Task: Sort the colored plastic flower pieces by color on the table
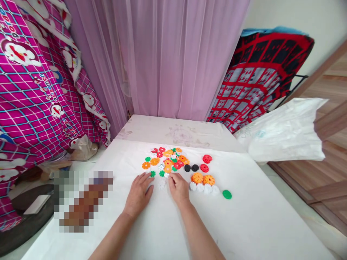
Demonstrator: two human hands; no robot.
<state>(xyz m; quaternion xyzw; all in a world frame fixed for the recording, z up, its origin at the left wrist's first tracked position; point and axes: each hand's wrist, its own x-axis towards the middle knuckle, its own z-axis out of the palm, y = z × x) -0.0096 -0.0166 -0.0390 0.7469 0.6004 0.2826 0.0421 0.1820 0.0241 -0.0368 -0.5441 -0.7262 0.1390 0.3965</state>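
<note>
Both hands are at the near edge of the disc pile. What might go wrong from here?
The white discs by the right hand nearly match the white table cover, so easily missed. The pile is crowded; pulling one piece may drag neighbours. The lone green disc may get overlooked.

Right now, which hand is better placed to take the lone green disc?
Probably the right hand: it lies nearer the lone green disc; the left hand sits beyond it.

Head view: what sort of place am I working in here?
Most likely a room in a home, perhaps a bedroom: a lilac curtain hangs behind, a pink cartoon-print quilt is piled at the left, and plastic toy discs lie on a white-covered table.
</note>
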